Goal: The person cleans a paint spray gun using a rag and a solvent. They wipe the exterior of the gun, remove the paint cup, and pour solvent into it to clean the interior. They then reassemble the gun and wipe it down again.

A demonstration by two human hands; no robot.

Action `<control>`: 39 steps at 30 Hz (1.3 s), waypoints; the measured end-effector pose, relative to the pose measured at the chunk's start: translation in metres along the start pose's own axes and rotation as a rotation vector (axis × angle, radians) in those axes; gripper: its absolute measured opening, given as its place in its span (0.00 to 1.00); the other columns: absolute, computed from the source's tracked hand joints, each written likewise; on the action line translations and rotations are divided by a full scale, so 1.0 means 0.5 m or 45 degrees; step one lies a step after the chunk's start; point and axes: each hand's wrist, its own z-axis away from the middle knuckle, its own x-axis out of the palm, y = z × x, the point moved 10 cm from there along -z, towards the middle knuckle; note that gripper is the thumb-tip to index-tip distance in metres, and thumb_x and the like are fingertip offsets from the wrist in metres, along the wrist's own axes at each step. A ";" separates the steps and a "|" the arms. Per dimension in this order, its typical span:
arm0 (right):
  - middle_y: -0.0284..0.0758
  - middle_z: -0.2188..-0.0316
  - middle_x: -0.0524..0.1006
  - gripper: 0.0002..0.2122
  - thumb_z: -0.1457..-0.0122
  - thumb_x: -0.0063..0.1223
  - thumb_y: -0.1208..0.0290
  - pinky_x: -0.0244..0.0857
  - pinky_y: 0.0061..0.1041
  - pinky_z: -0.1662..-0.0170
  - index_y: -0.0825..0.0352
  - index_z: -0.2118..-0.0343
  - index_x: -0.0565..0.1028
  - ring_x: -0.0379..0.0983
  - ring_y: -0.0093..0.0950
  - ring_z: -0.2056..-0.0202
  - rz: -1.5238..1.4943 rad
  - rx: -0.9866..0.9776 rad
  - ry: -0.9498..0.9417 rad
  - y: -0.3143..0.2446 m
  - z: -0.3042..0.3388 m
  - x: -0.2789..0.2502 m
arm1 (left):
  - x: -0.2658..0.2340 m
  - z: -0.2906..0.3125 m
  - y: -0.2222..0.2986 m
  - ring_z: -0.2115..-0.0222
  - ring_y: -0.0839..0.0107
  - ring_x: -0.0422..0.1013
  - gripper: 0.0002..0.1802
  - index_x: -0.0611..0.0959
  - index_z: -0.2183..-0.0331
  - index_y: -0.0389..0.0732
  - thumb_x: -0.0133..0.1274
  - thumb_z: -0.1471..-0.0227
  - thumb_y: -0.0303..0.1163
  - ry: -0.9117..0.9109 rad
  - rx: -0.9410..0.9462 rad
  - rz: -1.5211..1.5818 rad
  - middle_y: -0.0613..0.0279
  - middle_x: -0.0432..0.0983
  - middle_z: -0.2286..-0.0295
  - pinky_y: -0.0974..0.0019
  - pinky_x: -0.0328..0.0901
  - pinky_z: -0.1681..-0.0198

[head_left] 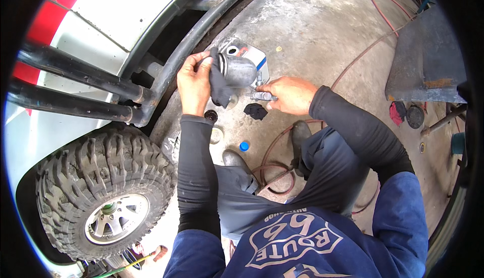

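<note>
Lower left of the frame: large black rubber tyre (63, 189), deeply lugged, on silver spoked metal wheel (115, 221). Upper centre: bare left hand (195, 84), grip closed, thumb and fingers pinching soft black cloth (220, 87) at the left end of grey metal cylinder (240, 71), tilted onto its side. Beyond it: white, red and blue box (257, 56). Centre, on grey concrete floor (307, 18): round blue cap (244, 146); crumpled black piece (255, 111). Right of cylinder: bare right hand (293, 95), grip curled around small grey metal tool (262, 96). Upper right: thin red hose (359, 59).
</note>
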 end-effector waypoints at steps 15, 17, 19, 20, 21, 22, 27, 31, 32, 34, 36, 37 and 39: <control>0.52 0.58 0.76 0.25 0.45 0.56 0.68 0.67 0.37 0.51 0.69 0.44 0.69 0.74 0.45 0.55 -0.039 0.024 0.037 0.018 -0.008 -0.003 | 0.038 0.046 0.076 0.51 0.56 0.69 0.16 0.78 0.63 0.37 0.64 0.56 0.28 0.095 0.281 -0.265 0.50 0.73 0.56 0.60 0.62 0.48; 0.52 0.59 0.77 0.24 0.45 0.57 0.68 0.67 0.37 0.52 0.70 0.45 0.69 0.75 0.45 0.56 -0.077 0.009 0.057 0.015 -0.007 -0.013 | 0.040 0.058 0.105 0.51 0.56 0.69 0.17 0.78 0.63 0.37 0.65 0.56 0.30 0.123 0.433 -0.361 0.50 0.73 0.56 0.60 0.62 0.48; 0.51 0.62 0.78 0.24 0.46 0.57 0.68 0.67 0.35 0.54 0.69 0.45 0.70 0.76 0.43 0.59 -0.207 -0.027 0.015 0.010 -0.001 -0.020 | 0.037 0.055 0.110 0.51 0.57 0.69 0.19 0.78 0.62 0.36 0.65 0.55 0.32 0.093 0.473 -0.248 0.50 0.73 0.57 0.59 0.62 0.48; 0.51 0.63 0.78 0.24 0.46 0.58 0.67 0.67 0.35 0.55 0.69 0.45 0.70 0.77 0.42 0.60 -0.267 -0.028 -0.013 0.010 0.002 -0.024 | 0.032 0.059 0.114 0.51 0.57 0.69 0.19 0.78 0.61 0.36 0.65 0.55 0.32 0.102 0.501 -0.224 0.50 0.73 0.57 0.59 0.62 0.48; 0.51 0.64 0.78 0.24 0.46 0.58 0.69 0.67 0.35 0.55 0.69 0.46 0.70 0.77 0.42 0.61 -0.307 -0.046 -0.008 0.007 0.006 -0.033 | 0.027 0.063 0.117 0.51 0.57 0.69 0.19 0.78 0.61 0.36 0.65 0.55 0.32 0.111 0.529 -0.199 0.50 0.73 0.57 0.59 0.62 0.47; 0.51 0.64 0.78 0.23 0.47 0.58 0.70 0.67 0.35 0.55 0.69 0.47 0.70 0.77 0.41 0.61 -0.345 -0.064 -0.003 0.003 0.009 -0.041 | 0.020 0.064 0.114 0.49 0.57 0.67 0.20 0.78 0.59 0.36 0.64 0.53 0.33 0.126 0.524 -0.172 0.50 0.73 0.55 0.59 0.60 0.45; 0.49 0.68 0.78 0.22 0.47 0.58 0.70 0.69 0.33 0.58 0.70 0.49 0.70 0.77 0.38 0.65 -0.418 -0.130 0.004 -0.018 0.017 -0.064 | 0.006 0.071 0.114 0.46 0.60 0.64 0.19 0.76 0.55 0.36 0.60 0.48 0.31 0.128 0.564 -0.151 0.53 0.71 0.52 0.61 0.54 0.41; 0.36 0.74 0.78 0.19 0.46 0.60 0.67 0.66 0.25 0.72 0.69 0.52 0.74 0.72 0.23 0.76 -0.649 -0.096 -0.031 -0.018 0.036 -0.070 | 0.000 0.077 0.121 0.50 0.68 0.65 0.18 0.75 0.53 0.34 0.56 0.44 0.30 0.115 0.607 0.021 0.59 0.70 0.53 0.64 0.54 0.42; 0.31 0.76 0.78 0.18 0.46 0.61 0.65 0.65 0.22 0.78 0.68 0.54 0.75 0.70 0.18 0.80 -0.735 -0.059 -0.066 -0.015 0.038 -0.066 | -0.002 0.078 0.122 0.49 0.69 0.65 0.19 0.74 0.52 0.34 0.56 0.44 0.31 0.112 0.613 0.071 0.59 0.70 0.53 0.64 0.54 0.42; 0.29 0.76 0.78 0.16 0.46 0.61 0.65 0.63 0.19 0.82 0.68 0.58 0.76 0.69 0.17 0.82 -0.733 -0.008 -0.119 -0.012 0.040 -0.061 | -0.009 0.079 0.125 0.49 0.69 0.65 0.20 0.74 0.52 0.33 0.56 0.44 0.32 0.133 0.616 0.176 0.58 0.70 0.53 0.64 0.54 0.41; 0.28 0.76 0.79 0.14 0.46 0.62 0.64 0.62 0.18 0.84 0.68 0.61 0.77 0.69 0.17 0.82 -0.761 -0.003 -0.162 -0.014 0.041 -0.059 | -0.019 0.080 0.128 0.49 0.69 0.65 0.22 0.73 0.52 0.33 0.56 0.43 0.37 0.173 0.623 0.249 0.57 0.70 0.53 0.64 0.53 0.41; 0.28 0.75 0.79 0.14 0.46 0.62 0.64 0.63 0.18 0.84 0.68 0.61 0.77 0.69 0.17 0.82 -0.792 -0.022 -0.179 -0.018 0.041 -0.059 | -0.024 0.081 0.129 0.49 0.68 0.64 0.22 0.74 0.52 0.33 0.56 0.43 0.37 0.187 0.620 0.301 0.57 0.70 0.53 0.64 0.54 0.41; 0.28 0.75 0.79 0.14 0.46 0.62 0.64 0.63 0.18 0.84 0.68 0.62 0.77 0.69 0.17 0.82 -0.823 -0.031 -0.206 -0.021 0.041 -0.057 | -0.032 0.081 0.130 0.48 0.67 0.64 0.23 0.74 0.53 0.33 0.57 0.44 0.39 0.214 0.622 0.391 0.56 0.69 0.52 0.63 0.54 0.41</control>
